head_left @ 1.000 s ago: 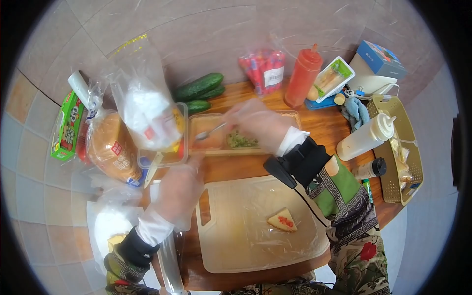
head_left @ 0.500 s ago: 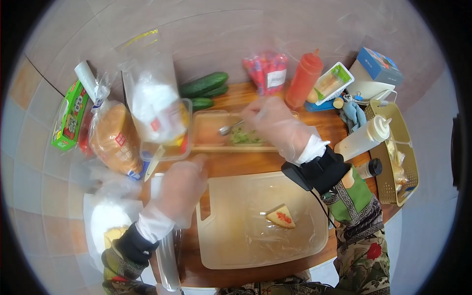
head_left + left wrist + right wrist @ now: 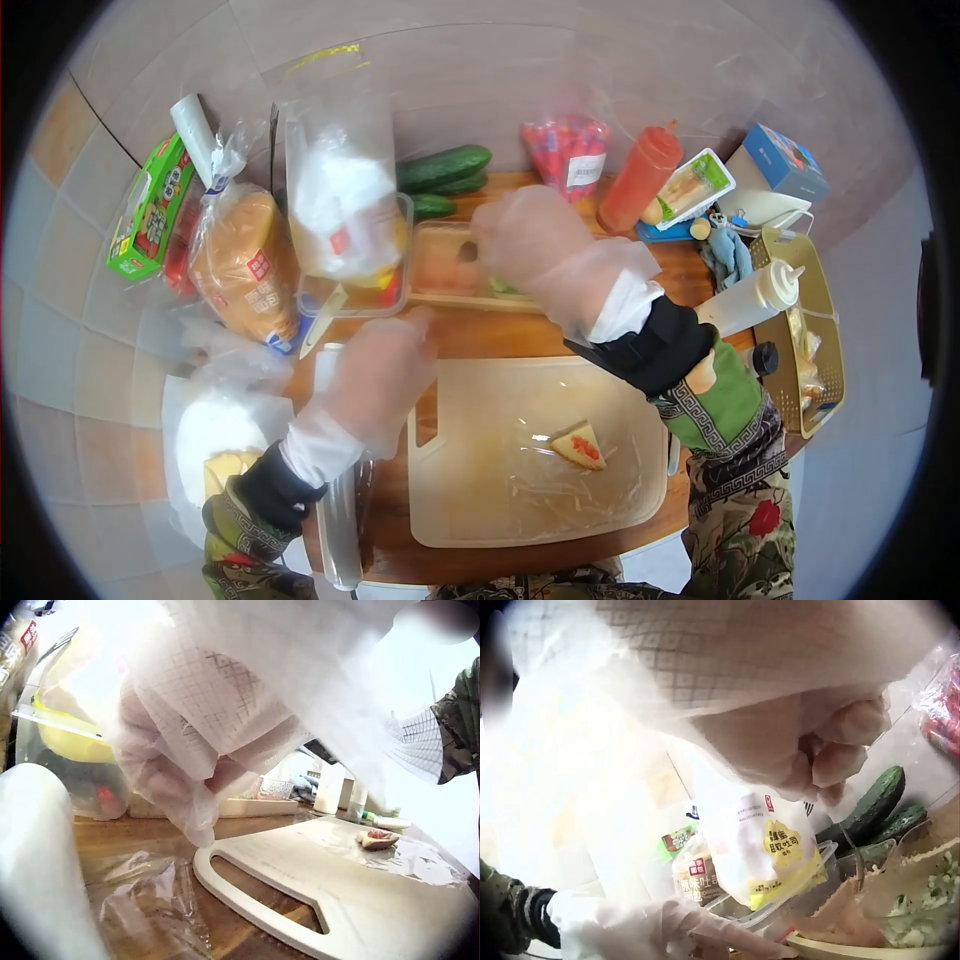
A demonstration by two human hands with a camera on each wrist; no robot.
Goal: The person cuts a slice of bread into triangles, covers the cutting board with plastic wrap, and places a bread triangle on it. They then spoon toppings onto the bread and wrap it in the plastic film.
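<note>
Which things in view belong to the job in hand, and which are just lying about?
Seemingly in the job:
- spoon, in the right hand's grip
- tray with chopped green filling
- topped bread triangle
- cutting board

Probably just lying about for now:
- cucumbers
- red squeeze bottle
- green box
- basket

A gloved left hand (image 3: 169,769) is held above a wooden table (image 3: 247,930), its fingers loosely bent downward near the handle end of a pale cutting board (image 3: 360,892).
On the board, a small red-topped piece of food (image 3: 377,840) is set on crumpled clear film (image 3: 427,862); another clear sheet (image 3: 150,900) is spread on the wood, near a white cylinder (image 3: 41,855). A patterned sleeve (image 3: 461,720) is seen at upper right.
</note>
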